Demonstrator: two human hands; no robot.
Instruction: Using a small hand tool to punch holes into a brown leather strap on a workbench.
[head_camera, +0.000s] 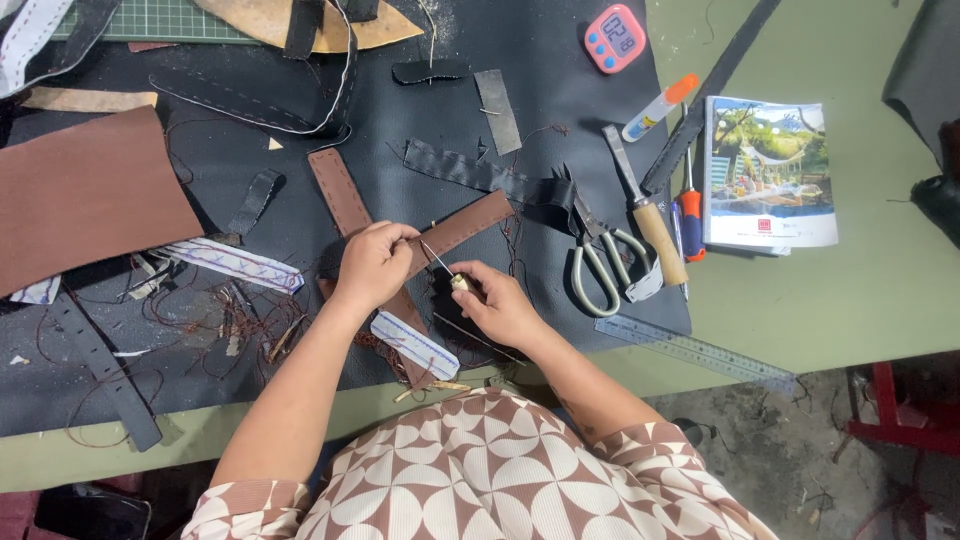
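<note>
Brown leather strap (462, 226) lies slantwise on the counter, its long axis running from lower left, under the left hand, up and to the right. The left hand (372, 266) has its grip closed on the strap's near portion, fingers curled over the top edge and pinning it down. Just to the right, the right hand (497, 303) has its grip clamped on a pale-handled awl (447, 270). The awl's thin metal point angles up and left toward the strap, meeting it right beside the left fingertips. The awl hand is therefore below and right of the strap, and the two hands are nearly touching. A second brown strap (338, 190) crosses beneath, pointing up and left. Farther right of the grip lie scissors (600, 262), a wooden-handled knife (645, 215) and a metal ruler (700, 350) on the black mat (560, 90).
</note>
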